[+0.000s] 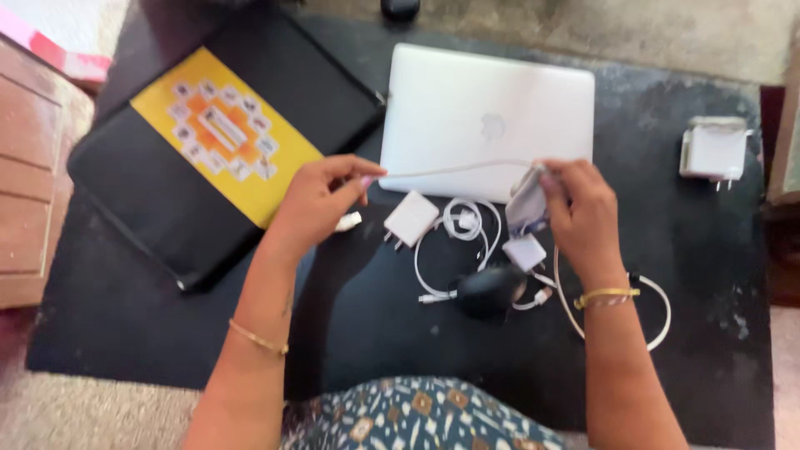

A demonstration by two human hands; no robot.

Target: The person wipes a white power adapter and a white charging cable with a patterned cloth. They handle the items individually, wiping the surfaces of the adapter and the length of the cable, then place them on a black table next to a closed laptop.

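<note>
A thin white cable point(454, 169) is stretched between my two hands above a black mat point(375, 325). My left hand point(321, 200) pinches one end of it between thumb and fingers. My right hand point(579, 208) grips the other end together with a small white cloth point(527, 202). Just below the hands lie a white charger plug point(410, 218), a coiled white cable point(467, 223), a small white adapter point(525, 252) and a black rounded object point(489, 292). A closed silver laptop point(487, 112) lies behind the stretched cable.
A black folder with a yellow panel point(221, 137) lies at the left of the mat. A larger white power adapter point(715, 150) sits at the right. Another white cable loop point(658, 317) curls by my right wrist. Wooden furniture point(25, 192) stands at the left edge.
</note>
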